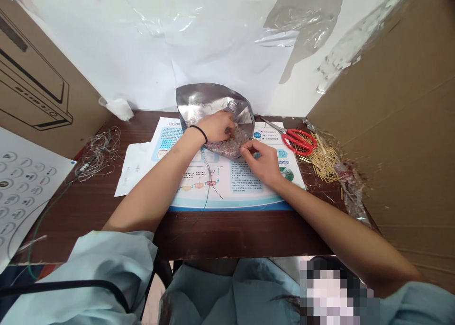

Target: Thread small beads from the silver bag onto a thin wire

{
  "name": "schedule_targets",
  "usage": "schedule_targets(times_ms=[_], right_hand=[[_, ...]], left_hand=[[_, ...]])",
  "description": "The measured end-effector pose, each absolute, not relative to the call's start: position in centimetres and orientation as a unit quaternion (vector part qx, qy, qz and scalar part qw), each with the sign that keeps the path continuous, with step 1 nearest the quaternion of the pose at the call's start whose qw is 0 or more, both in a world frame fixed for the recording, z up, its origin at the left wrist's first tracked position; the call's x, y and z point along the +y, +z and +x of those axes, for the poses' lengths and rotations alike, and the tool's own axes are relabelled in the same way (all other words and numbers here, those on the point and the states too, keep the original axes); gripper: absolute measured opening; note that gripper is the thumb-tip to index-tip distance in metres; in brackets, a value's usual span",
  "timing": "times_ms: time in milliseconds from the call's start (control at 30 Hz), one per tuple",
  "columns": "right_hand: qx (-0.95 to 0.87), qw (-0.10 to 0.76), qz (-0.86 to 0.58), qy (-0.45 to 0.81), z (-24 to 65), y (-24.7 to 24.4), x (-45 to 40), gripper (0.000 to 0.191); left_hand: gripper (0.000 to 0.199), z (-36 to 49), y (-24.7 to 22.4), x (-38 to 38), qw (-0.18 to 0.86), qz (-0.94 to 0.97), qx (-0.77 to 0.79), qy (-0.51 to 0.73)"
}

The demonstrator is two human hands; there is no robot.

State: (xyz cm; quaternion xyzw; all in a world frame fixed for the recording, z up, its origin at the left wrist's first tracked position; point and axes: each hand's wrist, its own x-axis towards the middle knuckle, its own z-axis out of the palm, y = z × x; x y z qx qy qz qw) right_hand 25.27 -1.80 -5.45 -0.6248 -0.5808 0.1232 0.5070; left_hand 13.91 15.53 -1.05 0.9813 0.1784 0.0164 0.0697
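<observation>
A silver foil bag lies open against the back wall, with many small pink, red and clear beads in it. My left hand is inside the bag's mouth, its fingers curled down among the beads; their tips are partly hidden. At the bag's front right edge is my right hand, thumb and forefinger pinched together. What that pinch holds, if anything, is too small to make out. A dark thread hangs from the bag's front over a printed sheet, below my left wrist.
Red-handled scissors lie to the right, on a heap of thin gold-coloured sticks. Tangled clear line sits at the left. Cardboard panels stand on both sides, and a white wall closes the back.
</observation>
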Motion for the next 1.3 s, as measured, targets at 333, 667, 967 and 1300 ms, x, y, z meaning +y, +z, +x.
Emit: schedule_targets(times_ms=[333, 667, 967, 1300], right_hand=[[-0.580, 0.510, -0.624, 0.120, 25.3, -5.6, -1.7, 0.015], [-0.509, 0.579, -0.630, 0.095, 25.7, -5.8, -1.5, 0.012], [-0.465, 0.608, -0.635, 0.102, 26.0, -6.5, -1.2, 0.011], [-0.481, 0.607, -0.623, 0.108, 26.0, -6.4, -1.3, 0.011]], left_hand=[[0.028, 12.8, 1.1, 15.7, 0.015, 0.946, 0.318, -0.057], [0.032, 12.5, 2.2, 15.1, 0.038, 0.933, 0.351, -0.064], [0.028, 13.6, 0.5, 15.1, 0.077, 0.964, 0.255, -0.013], [0.028, 13.9, -0.2, 14.8, 0.065, 0.955, 0.288, -0.020]])
